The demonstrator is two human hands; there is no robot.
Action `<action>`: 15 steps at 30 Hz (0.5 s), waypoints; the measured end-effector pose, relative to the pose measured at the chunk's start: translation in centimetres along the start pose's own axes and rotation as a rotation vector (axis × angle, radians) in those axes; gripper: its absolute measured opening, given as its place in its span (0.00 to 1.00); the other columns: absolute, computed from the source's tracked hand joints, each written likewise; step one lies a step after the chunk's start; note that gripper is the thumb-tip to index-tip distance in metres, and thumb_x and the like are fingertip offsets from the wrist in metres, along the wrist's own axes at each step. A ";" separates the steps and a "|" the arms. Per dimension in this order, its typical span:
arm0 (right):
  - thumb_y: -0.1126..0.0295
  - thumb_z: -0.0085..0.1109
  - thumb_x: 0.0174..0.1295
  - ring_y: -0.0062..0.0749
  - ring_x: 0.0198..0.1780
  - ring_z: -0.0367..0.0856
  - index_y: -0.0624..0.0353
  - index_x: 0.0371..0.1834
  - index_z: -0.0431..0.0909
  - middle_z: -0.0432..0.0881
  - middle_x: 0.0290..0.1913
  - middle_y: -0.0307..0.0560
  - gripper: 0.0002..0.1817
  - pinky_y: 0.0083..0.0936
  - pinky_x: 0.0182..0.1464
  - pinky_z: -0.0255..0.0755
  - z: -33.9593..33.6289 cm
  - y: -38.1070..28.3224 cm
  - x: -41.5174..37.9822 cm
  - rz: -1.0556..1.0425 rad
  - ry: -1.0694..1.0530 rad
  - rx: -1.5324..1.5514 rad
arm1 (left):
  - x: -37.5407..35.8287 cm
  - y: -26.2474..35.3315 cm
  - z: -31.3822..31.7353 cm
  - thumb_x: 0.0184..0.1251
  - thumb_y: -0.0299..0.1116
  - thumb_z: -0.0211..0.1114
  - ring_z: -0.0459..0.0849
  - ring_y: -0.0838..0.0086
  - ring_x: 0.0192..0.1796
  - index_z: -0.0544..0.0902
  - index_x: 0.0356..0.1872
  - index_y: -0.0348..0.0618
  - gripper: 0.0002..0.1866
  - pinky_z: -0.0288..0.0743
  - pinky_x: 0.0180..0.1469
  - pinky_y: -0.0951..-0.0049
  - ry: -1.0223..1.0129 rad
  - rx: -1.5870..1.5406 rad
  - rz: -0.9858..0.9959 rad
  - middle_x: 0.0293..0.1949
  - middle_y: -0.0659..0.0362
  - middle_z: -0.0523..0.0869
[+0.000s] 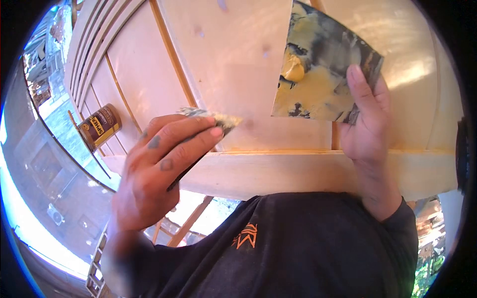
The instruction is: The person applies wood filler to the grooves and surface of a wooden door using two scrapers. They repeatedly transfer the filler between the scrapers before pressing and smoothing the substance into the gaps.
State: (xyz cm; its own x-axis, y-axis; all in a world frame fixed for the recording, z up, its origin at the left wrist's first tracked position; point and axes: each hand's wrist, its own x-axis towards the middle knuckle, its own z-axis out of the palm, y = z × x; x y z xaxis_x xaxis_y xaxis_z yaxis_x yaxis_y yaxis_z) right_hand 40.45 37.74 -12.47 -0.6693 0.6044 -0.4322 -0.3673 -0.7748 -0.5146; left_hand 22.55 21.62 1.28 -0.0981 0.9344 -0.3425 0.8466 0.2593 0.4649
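Note:
My left hand [154, 161] is closed around a thin flat putty spreader [226, 121], its far edge crusted with yellowish filler. The fingers cover most of this tool. On the right, my right hand [368, 111] grips a flat square board [323, 64] by its lower right corner, thumb on top. Yellow putty and dark grey smears coat the board's face, with a thick yellow lump [293, 68] near its left edge. Both hands are above a pale wooden panel [243, 94], and a gap separates the spreader from the board.
A brown and yellow can [100, 126] stands at the left on the woodwork. Darker strips [174, 54] divide the panel, and a pale wooden rail [278, 171] runs along its near side. A ladder [96, 263] shows at the lower left.

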 end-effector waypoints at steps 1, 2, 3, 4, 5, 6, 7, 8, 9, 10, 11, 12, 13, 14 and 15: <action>0.72 0.52 0.70 0.23 0.45 0.82 0.62 0.51 0.75 0.83 0.46 0.43 0.10 0.23 0.46 0.79 0.0 0.0 0.0 0.021 0.010 -0.011 | 0.0 -0.1 0.9 0.47 0.14 0.65 0.81 0.54 0.51 0.80 0.53 0.37 0.26 0.77 0.52 0.61 0.110 -0.008 0.035 0.52 0.51 0.82; 0.71 0.52 0.70 0.24 0.45 0.83 0.62 0.52 0.75 0.83 0.46 0.44 0.11 0.24 0.46 0.80 -0.2 0.2 0.0 0.038 0.020 -0.023 | 0.0 0.0 1.8 0.48 0.15 0.65 0.81 0.54 0.51 0.80 0.53 0.36 0.26 0.77 0.53 0.61 0.194 -0.029 0.040 0.52 0.50 0.82; 0.70 0.52 0.70 0.25 0.45 0.83 0.62 0.52 0.75 0.83 0.47 0.44 0.11 0.25 0.47 0.80 -0.4 0.2 0.1 0.048 0.028 -0.036 | 0.1 0.2 2.7 0.48 0.15 0.66 0.81 0.54 0.51 0.80 0.53 0.36 0.25 0.77 0.53 0.61 0.281 -0.051 0.050 0.52 0.49 0.82; 0.70 0.52 0.71 0.25 0.45 0.83 0.61 0.52 0.75 0.83 0.47 0.44 0.11 0.25 0.47 0.80 -0.2 0.1 0.0 0.081 0.019 -0.006 | 0.3 0.3 3.8 0.49 0.15 0.66 0.81 0.53 0.52 0.79 0.54 0.35 0.25 0.77 0.53 0.61 0.367 -0.075 0.064 0.52 0.48 0.81; 0.70 0.52 0.71 0.25 0.45 0.83 0.61 0.53 0.75 0.83 0.47 0.44 0.12 0.26 0.48 0.80 0.1 0.0 -0.1 0.116 0.010 0.021 | 0.5 0.1 5.2 0.50 0.15 0.66 0.80 0.53 0.53 0.79 0.54 0.34 0.25 0.76 0.54 0.61 0.456 -0.107 0.113 0.53 0.46 0.81; 0.69 0.52 0.71 0.26 0.45 0.83 0.61 0.53 0.74 0.83 0.47 0.45 0.12 0.26 0.48 0.80 0.2 -0.1 -0.2 0.151 0.001 0.050 | 0.9 0.5 6.2 0.51 0.16 0.66 0.80 0.52 0.53 0.79 0.53 0.34 0.23 0.76 0.55 0.60 0.529 -0.091 0.128 0.53 0.47 0.80; 0.69 0.51 0.71 0.27 0.46 0.83 0.62 0.54 0.73 0.83 0.48 0.45 0.13 0.27 0.48 0.81 -0.1 -0.1 -0.2 0.162 -0.033 0.053 | 1.3 0.5 7.2 0.51 0.15 0.66 0.79 0.52 0.54 0.79 0.53 0.35 0.24 0.76 0.56 0.60 0.588 -0.074 0.180 0.54 0.47 0.80; 0.69 0.51 0.71 0.28 0.46 0.83 0.63 0.54 0.73 0.83 0.48 0.46 0.13 0.28 0.49 0.81 0.1 -0.4 -0.3 0.188 -0.045 0.079 | 1.5 0.4 8.2 0.50 0.15 0.65 0.79 0.52 0.55 0.79 0.53 0.36 0.24 0.76 0.56 0.59 0.646 -0.058 0.227 0.54 0.47 0.80; 0.69 0.51 0.71 0.28 0.47 0.84 0.64 0.54 0.73 0.82 0.48 0.46 0.13 0.28 0.49 0.81 0.2 -0.6 -0.4 0.217 -0.059 0.106 | 1.7 0.0 9.6 0.49 0.15 0.65 0.78 0.52 0.55 0.79 0.53 0.38 0.25 0.76 0.56 0.58 0.673 -0.016 0.268 0.55 0.47 0.79; 0.69 0.51 0.71 0.29 0.47 0.84 0.64 0.54 0.72 0.82 0.48 0.47 0.13 0.28 0.50 0.81 0.3 -0.9 -0.5 0.249 -0.072 0.133 | 1.7 -0.4 11.0 0.48 0.14 0.64 0.78 0.51 0.56 0.79 0.53 0.39 0.26 0.76 0.56 0.57 0.700 0.026 0.305 0.55 0.47 0.79; 0.70 0.50 0.71 0.30 0.47 0.84 0.65 0.54 0.72 0.82 0.49 0.47 0.13 0.29 0.51 0.81 0.2 -1.2 -0.5 0.227 -0.108 0.164 | 1.2 -1.3 11.4 0.47 0.15 0.64 0.78 0.52 0.56 0.79 0.54 0.43 0.28 0.75 0.58 0.55 0.658 0.042 0.240 0.56 0.50 0.78; 0.70 0.50 0.71 0.30 0.48 0.84 0.65 0.54 0.72 0.82 0.49 0.48 0.13 0.29 0.51 0.80 0.0 -1.3 -0.3 0.203 -0.138 0.199 | 0.6 -1.7 10.8 0.49 0.17 0.64 0.78 0.53 0.57 0.80 0.54 0.44 0.26 0.72 0.61 0.54 0.466 0.161 0.191 0.56 0.54 0.78; 0.70 0.50 0.71 0.31 0.48 0.84 0.66 0.54 0.72 0.82 0.49 0.48 0.13 0.29 0.52 0.80 -0.2 -1.5 -0.1 0.179 -0.167 0.233 | 0.1 -1.7 10.4 0.49 0.18 0.64 0.77 0.55 0.57 0.81 0.53 0.45 0.25 0.71 0.61 0.55 0.448 0.174 0.192 0.57 0.55 0.79; 0.71 0.50 0.71 0.31 0.48 0.84 0.66 0.54 0.72 0.82 0.49 0.48 0.13 0.29 0.52 0.80 -0.3 -1.8 0.2 0.116 -0.151 0.201 | -0.3 -1.6 10.3 0.50 0.20 0.64 0.77 0.56 0.58 0.82 0.53 0.45 0.24 0.70 0.62 0.55 0.425 0.182 0.192 0.57 0.57 0.79; 0.71 0.49 0.71 0.31 0.49 0.84 0.66 0.54 0.72 0.82 0.49 0.49 0.13 0.29 0.52 0.80 -0.4 -2.0 0.6 0.055 -0.127 0.168 | -0.3 -1.2 9.4 0.51 0.21 0.64 0.77 0.58 0.59 0.82 0.52 0.46 0.23 0.69 0.63 0.55 0.416 0.220 0.208 0.58 0.57 0.78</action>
State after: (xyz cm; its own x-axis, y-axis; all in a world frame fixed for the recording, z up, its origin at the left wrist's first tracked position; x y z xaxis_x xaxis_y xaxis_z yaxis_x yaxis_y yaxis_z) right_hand 41.03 39.75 -11.93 -0.7637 0.5399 -0.3539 -0.4229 -0.8326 -0.3578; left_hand 26.53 18.73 -6.86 -0.0779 0.9904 0.1138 0.9560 0.0419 0.2902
